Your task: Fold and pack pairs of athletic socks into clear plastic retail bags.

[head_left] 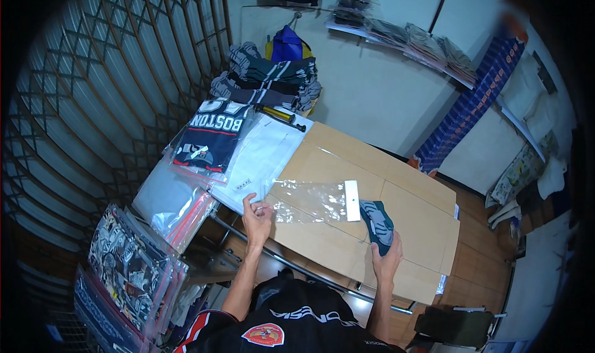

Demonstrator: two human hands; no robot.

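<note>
My left hand is closed on the left end of a clear plastic bag with a white hanging header. The bag stretches to the right over a cardboard sheet. In my right hand is a small folded piece of dark green and grey patterned fabric, gripped by its near end. Its far end lies close to the bag's white header; whether they touch, I cannot tell.
Bagged dark shirts lie at the table's left, beside a white sheet and a black-and-yellow tool. Folded garments are piled behind. More bagged clothing stands lower left. A metal folding gate lines the left side.
</note>
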